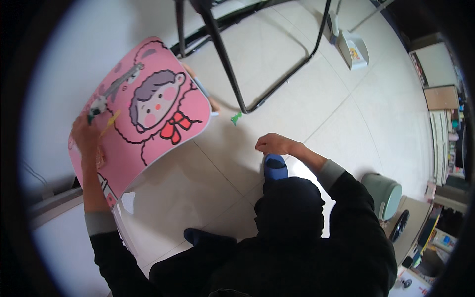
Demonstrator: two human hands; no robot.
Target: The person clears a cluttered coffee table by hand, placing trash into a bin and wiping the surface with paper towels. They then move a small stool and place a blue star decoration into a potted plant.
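Note:
My left hand (pixel 86 137) is over the left edge of a small pink table (pixel 163 54) with a cartoon child printed on its top. Its fingers are bent together beside a small dark green piece (pixel 90 119); what lies between them is hidden. Just beyond the fingers is a small white-and-dark object (pixel 99 105), and near it a long grey strip (pixel 122 79). A thin yellow piece (pixel 111 122) is right of the hand. Above a blue slipper (pixel 275 169), my right hand (pixel 277 144) hangs with curled fingers and no object showing in them.
A small green piece (pixel 236 118) lies on the tiled floor near a black metal frame (pixel 225 54). At the far right stands a white dustpan (pixel 354 52). A pale green bin (pixel 383 195) and crowded shelves (pixel 440 143) are along the right. A white wall borders the table's left.

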